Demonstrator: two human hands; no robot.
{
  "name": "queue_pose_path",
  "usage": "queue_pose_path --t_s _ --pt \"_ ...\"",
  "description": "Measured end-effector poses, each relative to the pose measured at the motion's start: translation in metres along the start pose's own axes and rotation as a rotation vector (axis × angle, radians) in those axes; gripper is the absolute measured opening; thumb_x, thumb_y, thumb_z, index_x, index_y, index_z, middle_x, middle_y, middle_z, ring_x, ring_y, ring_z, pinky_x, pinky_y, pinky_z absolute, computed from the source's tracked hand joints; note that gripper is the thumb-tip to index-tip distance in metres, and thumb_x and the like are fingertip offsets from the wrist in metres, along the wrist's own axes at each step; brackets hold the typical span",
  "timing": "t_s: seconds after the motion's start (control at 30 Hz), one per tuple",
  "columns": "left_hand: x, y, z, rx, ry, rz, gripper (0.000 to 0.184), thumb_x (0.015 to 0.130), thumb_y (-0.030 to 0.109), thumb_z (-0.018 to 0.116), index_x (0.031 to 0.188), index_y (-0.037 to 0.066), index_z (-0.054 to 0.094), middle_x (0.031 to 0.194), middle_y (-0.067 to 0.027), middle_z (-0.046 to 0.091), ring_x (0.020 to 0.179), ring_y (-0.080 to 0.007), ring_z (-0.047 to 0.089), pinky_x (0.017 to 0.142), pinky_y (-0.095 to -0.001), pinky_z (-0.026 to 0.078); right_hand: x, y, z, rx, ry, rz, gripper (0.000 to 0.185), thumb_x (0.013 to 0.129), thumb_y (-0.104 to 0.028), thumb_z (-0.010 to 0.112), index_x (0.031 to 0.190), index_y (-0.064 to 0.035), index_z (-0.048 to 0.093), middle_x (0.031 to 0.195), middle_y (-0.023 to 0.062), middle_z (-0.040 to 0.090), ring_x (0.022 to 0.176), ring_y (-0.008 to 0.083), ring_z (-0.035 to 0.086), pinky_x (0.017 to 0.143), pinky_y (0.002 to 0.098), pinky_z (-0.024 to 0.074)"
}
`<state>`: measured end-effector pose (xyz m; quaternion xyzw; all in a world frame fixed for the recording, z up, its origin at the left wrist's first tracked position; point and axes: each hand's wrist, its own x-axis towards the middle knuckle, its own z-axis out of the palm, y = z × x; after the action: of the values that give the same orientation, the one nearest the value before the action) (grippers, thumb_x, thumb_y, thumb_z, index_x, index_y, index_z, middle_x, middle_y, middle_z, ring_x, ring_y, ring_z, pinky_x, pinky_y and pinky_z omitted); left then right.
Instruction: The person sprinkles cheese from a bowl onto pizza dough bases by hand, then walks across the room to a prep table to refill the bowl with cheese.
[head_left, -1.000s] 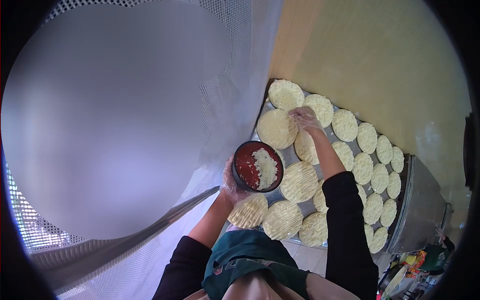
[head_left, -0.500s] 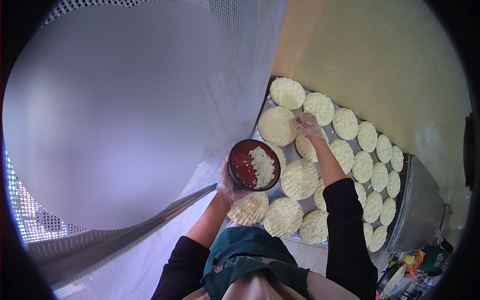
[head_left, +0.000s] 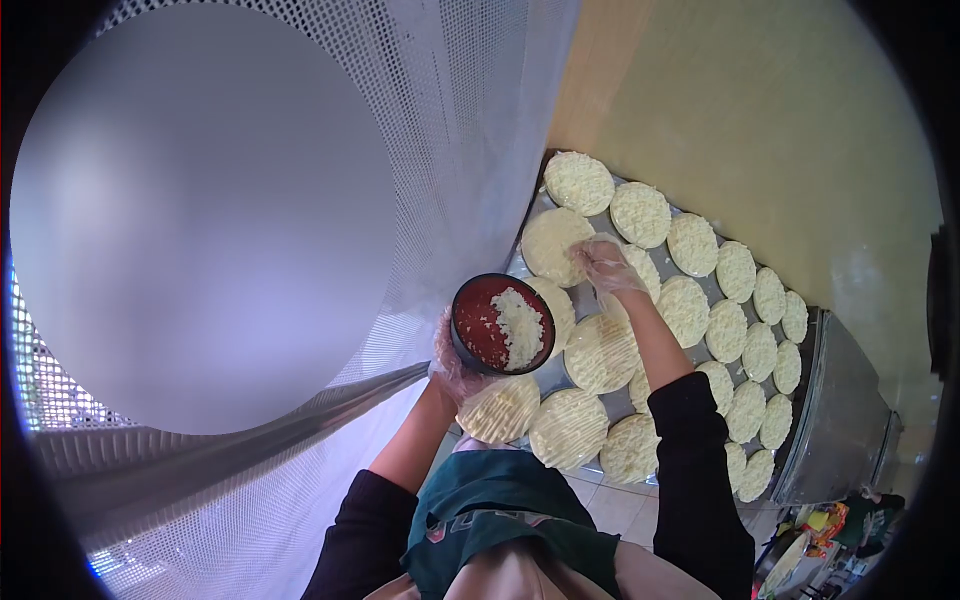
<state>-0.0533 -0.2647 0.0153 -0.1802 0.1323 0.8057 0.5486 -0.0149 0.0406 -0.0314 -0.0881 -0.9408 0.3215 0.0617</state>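
My left hand (head_left: 452,372), in a clear plastic glove, grips the side of a round bowl (head_left: 478,332), black outside and red inside. White crumbly shreds (head_left: 521,325) lie heaped in its right half. My right hand (head_left: 603,264), gloved the same way, hovers at the right edge of a pale, smoother-topped round cake (head_left: 550,243). Its fingers are bunched together; what they hold, if anything, is hidden. Beside it, a crumb-topped round cake (head_left: 640,216) lies farther back, and a ridged-topped one (head_left: 601,354) lies nearer me.
Rows of similar rounds cover the metal surface (head_left: 618,403) toward the right. A pale wall (head_left: 760,130) stands behind it, and a white mesh curtain (head_left: 480,130) hangs at the left. A metal cabinet (head_left: 840,400) adjoins at right. Another person (head_left: 868,522) is at lower right.
My right hand has shifted slightly left and down, over the edge of the smoother round. The bowl in my left hand has moved slightly up and left. The view has shifted a little.
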Motion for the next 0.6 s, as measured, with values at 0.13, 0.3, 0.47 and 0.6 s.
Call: queue_pose_path --t_s 0.13,0.3,0.47,0.6 --pt "0.001 0.001 -0.003 -0.028 -0.035 -0.018 0.065 0.083 0.060 0.041 0.128 0.014 0.044 0.129 -0.0136 0.047 0.116 -0.0362 0.046 0.094 -0.0590 0.037 0.006 -0.009 0.003 0.028 -0.059 -0.024 0.020 0.082 -0.007 0.052 0.096 -0.0016 0.065 0.086 0.0129 0.066 0.078 0.0213 0.062 0.072 0.0308 0.0479" --pt "0.002 0.001 -0.003 -0.018 -0.020 0.015 0.063 0.083 0.058 0.039 0.128 0.013 0.045 0.129 -0.0135 0.047 0.115 -0.0358 0.047 0.094 -0.0577 0.038 0.019 -0.018 0.011 0.237 -0.117 0.124 0.022 0.081 -0.001 0.053 0.099 -0.0003 0.064 0.089 0.0136 0.066 0.080 0.0199 0.062 0.072 0.0294 0.0476" --pt "0.001 0.001 -0.003 0.008 -0.006 0.035 0.064 0.083 0.058 0.040 0.128 0.014 0.045 0.129 -0.0135 0.047 0.116 -0.0358 0.046 0.093 -0.0588 0.038 0.028 -0.025 0.015 -0.083 -0.187 -0.022 0.020 0.081 -0.011 0.055 0.097 -0.0063 0.065 0.088 0.0149 0.064 0.078 0.0261 0.062 0.071 0.0357 0.0470" --pt "0.002 0.001 0.001 -0.029 -0.013 -0.002 0.064 0.082 0.059 0.041 0.128 0.014 0.045 0.129 -0.0137 0.046 0.116 -0.0361 0.046 0.093 -0.0594 0.037 0.039 -0.014 0.032 0.121 -0.092 0.029 0.020 0.082 0.000 0.054 0.100 0.0028 0.063 0.089 0.0116 0.065 0.082 0.0176 0.061 0.075 0.0299 0.0484"
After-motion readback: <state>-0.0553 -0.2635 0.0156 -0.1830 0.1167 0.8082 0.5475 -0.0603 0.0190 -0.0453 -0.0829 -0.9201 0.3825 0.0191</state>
